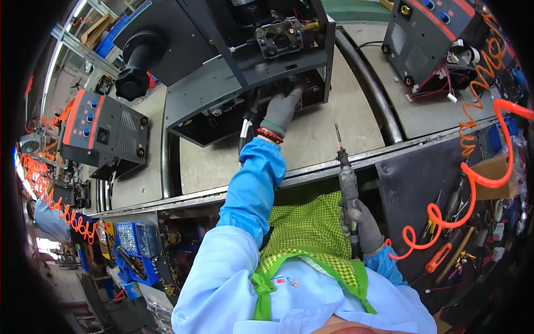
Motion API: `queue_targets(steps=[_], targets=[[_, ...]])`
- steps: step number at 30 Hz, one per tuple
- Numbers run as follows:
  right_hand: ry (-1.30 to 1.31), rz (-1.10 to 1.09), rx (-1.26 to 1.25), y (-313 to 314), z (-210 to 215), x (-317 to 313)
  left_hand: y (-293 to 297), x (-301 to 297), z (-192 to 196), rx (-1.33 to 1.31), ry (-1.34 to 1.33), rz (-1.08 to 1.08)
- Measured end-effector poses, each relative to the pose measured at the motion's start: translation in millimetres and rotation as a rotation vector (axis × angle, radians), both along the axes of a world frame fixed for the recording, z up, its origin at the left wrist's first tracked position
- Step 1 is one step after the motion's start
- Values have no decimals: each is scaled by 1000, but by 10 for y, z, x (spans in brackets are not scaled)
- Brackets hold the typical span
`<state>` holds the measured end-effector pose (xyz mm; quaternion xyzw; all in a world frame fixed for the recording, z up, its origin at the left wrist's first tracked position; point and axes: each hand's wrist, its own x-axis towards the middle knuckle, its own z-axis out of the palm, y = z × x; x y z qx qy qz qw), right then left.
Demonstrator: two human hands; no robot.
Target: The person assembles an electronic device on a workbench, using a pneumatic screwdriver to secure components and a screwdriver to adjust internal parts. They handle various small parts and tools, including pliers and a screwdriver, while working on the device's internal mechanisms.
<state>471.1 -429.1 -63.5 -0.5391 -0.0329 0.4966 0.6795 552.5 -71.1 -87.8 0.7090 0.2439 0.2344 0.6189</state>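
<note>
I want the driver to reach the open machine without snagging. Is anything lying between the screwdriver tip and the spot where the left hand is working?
Nothing visible. Between the pneumatic screwdriver in the right hand and the open machine, where the left hand reaches, lies only bare worktable.

left grip (282, 108) outstretched, right grip (364, 225) fisted upright

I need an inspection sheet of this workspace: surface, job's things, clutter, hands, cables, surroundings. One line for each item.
Surface: grey bench top with a curved metal rail.
Job's things: open dark machine chassis; pneumatic screwdriver, bit upward.
Clutter: hand tools on a dark mat; blue parts bins.
Hands: left hand, grey glove, reaches into the chassis; right hand grips the screwdriver.
Cables: orange coiled air hose; wires on another unit.
Surroundings: third unit with orange panel; another person's sleeve.
</note>
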Motion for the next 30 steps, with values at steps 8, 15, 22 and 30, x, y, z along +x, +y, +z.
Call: queue_targets(steps=[8,15,22,30], targets=[[31,120,43,316,77,87,-70,-206,125,3,8,-142],[113,132,78,449,-5,106,-20,-227,74,161,44,-161],[125,122,93,517,13,126,-34,-259,93,196,10,-168],[125,140,89,615,21,180,-17,-272,79,304,-9,-194]])
